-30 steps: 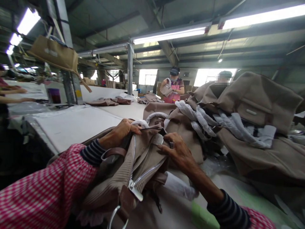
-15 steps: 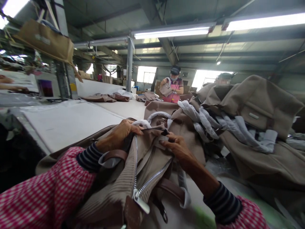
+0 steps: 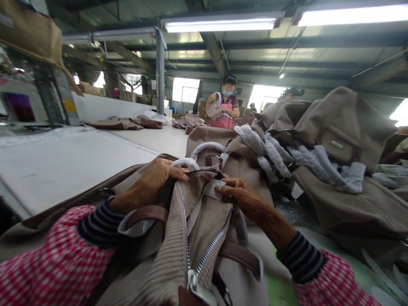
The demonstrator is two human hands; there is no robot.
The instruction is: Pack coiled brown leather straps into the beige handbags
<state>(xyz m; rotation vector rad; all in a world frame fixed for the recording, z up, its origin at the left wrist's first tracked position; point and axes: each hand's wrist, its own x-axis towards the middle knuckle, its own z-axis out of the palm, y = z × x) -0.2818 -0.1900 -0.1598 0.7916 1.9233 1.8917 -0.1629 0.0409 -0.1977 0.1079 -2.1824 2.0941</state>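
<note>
A taupe handbag [image 3: 165,250] lies before me with its top zipper [image 3: 208,250] drawn open in a V. The silver zipper pull [image 3: 199,289] sits at the near end. At the far left corner of the opening, my left hand [image 3: 156,176] pinches the bag's edge, thumb laid along the zipper tape. My right hand [image 3: 240,191] grips the opposite far edge, fingers closed beside a small white label [image 3: 214,190] on the inside. Brown leather handle tabs [image 3: 240,257] hang at both sides. A wrapped white handle [image 3: 186,163] arches past the far end.
More taupe bags [image 3: 338,131] with white-wrapped handles are piled at the right. A white table [image 3: 73,157] extends to the left, with flat bag pieces [image 3: 124,123] farther back. A co-worker in a pink apron [image 3: 223,112] stands beyond, holding a bag. Another person's cap shows behind the pile.
My view has shifted so the bag's near end sits lower in the picture. Both hands keep their hold on the edges of the opening, and the white label shows more plainly.
</note>
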